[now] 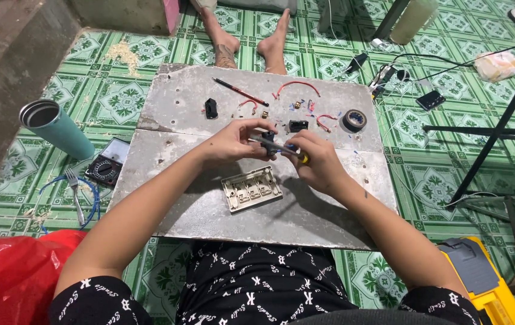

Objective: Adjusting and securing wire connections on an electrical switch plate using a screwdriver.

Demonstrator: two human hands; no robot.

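My left hand pinches a small black switch part over the grey board. My right hand grips a screwdriver with a yellow-and-black handle, its shaft pointing left into that part. Just below my hands a beige switch plate lies face down on the board. Farther back on the board lie another black switch module, a second one, short red wires, small brass pieces and a red-and-black pen.
A roll of black tape sits at the board's right. On the green tiled floor lie a teal tumbler, a multimeter, a fork, a blue cable, a red bag, a yellow case. Another person's feet rest beyond the board.
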